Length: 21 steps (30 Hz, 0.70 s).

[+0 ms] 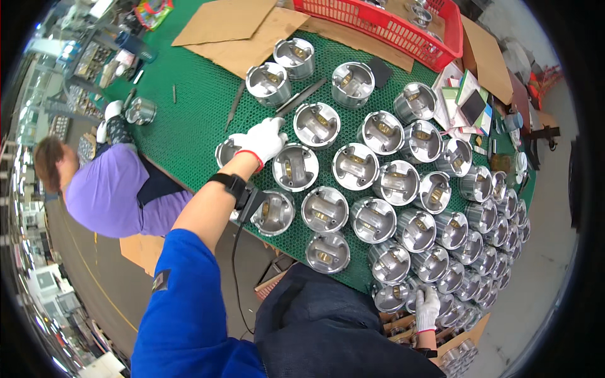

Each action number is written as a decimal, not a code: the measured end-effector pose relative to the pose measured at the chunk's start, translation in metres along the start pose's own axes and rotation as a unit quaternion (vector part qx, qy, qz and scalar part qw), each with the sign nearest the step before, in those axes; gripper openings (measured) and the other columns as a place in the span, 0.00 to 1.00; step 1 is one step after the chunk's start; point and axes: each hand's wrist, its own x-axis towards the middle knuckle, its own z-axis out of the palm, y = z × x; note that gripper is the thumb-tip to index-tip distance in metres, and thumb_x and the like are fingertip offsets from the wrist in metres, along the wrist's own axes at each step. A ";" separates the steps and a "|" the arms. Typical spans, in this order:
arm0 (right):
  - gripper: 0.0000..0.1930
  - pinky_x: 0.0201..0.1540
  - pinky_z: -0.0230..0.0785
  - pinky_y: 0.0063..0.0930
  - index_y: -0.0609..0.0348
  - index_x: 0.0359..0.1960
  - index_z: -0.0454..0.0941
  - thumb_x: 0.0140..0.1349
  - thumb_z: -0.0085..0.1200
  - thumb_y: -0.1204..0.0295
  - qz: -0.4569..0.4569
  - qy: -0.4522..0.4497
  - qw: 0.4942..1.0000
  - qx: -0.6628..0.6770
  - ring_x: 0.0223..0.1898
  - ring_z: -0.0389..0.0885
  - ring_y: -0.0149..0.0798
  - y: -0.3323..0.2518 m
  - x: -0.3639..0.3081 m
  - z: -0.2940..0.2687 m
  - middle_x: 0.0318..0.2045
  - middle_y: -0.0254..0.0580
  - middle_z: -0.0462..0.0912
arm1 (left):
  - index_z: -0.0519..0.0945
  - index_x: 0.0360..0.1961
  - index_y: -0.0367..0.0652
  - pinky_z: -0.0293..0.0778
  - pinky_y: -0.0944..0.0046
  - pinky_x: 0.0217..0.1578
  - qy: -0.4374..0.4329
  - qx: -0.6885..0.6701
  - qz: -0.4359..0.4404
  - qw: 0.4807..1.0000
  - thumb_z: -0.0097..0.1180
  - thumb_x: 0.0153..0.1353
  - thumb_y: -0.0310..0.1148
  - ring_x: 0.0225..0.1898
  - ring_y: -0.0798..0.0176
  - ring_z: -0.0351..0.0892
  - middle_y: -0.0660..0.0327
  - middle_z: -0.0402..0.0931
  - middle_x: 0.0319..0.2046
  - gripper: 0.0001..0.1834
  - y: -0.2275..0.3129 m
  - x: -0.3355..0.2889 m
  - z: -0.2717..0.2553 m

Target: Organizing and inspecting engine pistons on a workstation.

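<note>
My left hand point(265, 140), in a white knit glove, reaches across the green mat. Its fingers are curled at the near end of a slim dark file point(304, 96); the grip itself is partly hidden. Under that wrist a metal piston point(228, 151) is partly covered, and another piston point(295, 167) stands just to the right. My right hand point(427, 307), gloved too, is low at the table's near edge, its fingers bent against the rim of a piston point(412, 302) in the crowded group. Most pistons stand with their hollow side up.
Rows of pistons point(482, 217) crowd the right side. A second slim tool point(236, 106) lies near cardboard sheets point(239, 31). At the back stands a red basket point(378, 28); papers point(463, 101) lie at right. A co-worker in purple point(104, 189) handles a piston point(141, 111). A black cable point(234, 277) hangs from my left wrist.
</note>
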 end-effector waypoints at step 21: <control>0.11 0.44 0.74 0.39 0.55 0.44 0.81 0.60 0.58 0.71 -0.074 -0.028 0.995 0.060 0.39 0.82 0.50 -0.095 0.024 -0.012 0.37 0.46 0.84 | 0.79 0.40 0.37 0.77 0.49 0.43 0.034 0.062 -0.025 0.997 0.50 0.61 0.37 0.41 0.42 0.83 0.42 0.81 0.37 0.14 -0.039 0.105 0.027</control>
